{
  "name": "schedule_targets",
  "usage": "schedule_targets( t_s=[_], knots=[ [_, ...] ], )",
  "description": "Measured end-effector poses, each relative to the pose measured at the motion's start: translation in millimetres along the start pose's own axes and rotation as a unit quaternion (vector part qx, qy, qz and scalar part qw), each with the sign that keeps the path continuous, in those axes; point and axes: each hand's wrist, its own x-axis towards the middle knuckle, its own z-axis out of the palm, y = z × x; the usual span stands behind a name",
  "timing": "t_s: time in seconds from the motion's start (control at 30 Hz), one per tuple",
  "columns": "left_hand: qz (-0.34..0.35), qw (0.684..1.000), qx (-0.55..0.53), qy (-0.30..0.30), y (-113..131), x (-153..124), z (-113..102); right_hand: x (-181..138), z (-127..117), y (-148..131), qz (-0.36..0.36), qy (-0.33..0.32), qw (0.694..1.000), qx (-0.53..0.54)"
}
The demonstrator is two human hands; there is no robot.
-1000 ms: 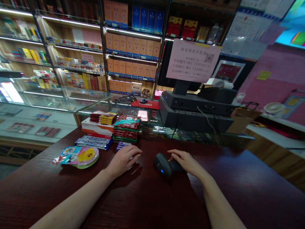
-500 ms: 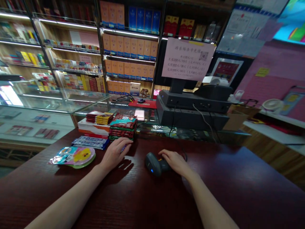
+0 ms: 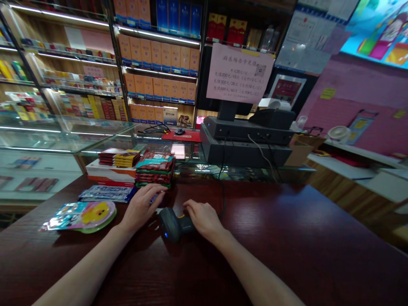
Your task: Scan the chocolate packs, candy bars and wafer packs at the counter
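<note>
My right hand (image 3: 201, 218) is closed round the handle of a dark barcode scanner (image 3: 171, 223) that lies on the dark red wooden counter (image 3: 287, 238), its blue light lit. My left hand (image 3: 142, 207) rests palm down just left of the scanner, fingers stretched over a small blue packet (image 3: 155, 197). Right behind the fingertips stands a stack of red and green packets (image 3: 155, 168). Further left lie a long blue packet (image 3: 106, 193) and a round duck-print pack (image 3: 81, 211).
A flat white and orange box (image 3: 110, 171) carries a pile of dark bars (image 3: 119, 157). A till with a monitor and paper sign (image 3: 245, 136) stands on the glass case behind the counter. Lit shelves of boxed goods fill the back wall.
My view has shifted right and my hands have come closer together. The right hand has drawn the scanner left, close to my left hand, which stays over the small blue packet.
</note>
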Motion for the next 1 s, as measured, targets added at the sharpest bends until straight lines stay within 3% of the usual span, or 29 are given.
schedule_targets(
  t_s=[0.23, 0.37, 0.47, 0.73, 1.0],
  knots=[
    [0.020, 0.999, 0.023, 0.013, 2, 6, -5, -2, -12, 5, -0.020, 0.024, 0.998, 0.052],
    [0.024, 0.994, 0.083, 0.069, 2, 16, -15, 0, -16, 11, -0.020, 0.048, 0.996, 0.075],
    [-0.016, 0.984, 0.143, 0.106, -1, 27, -21, 5, -14, 19, -0.022, 0.071, 0.993, 0.092],
    [-0.069, 0.965, 0.251, 0.032, -15, 48, -22, 22, -11, 41, 0.003, 0.122, 0.983, 0.138],
    [-0.052, 0.969, 0.235, 0.047, -24, 43, -14, 24, -8, 52, -0.005, 0.146, 0.977, 0.156]
  ],
)
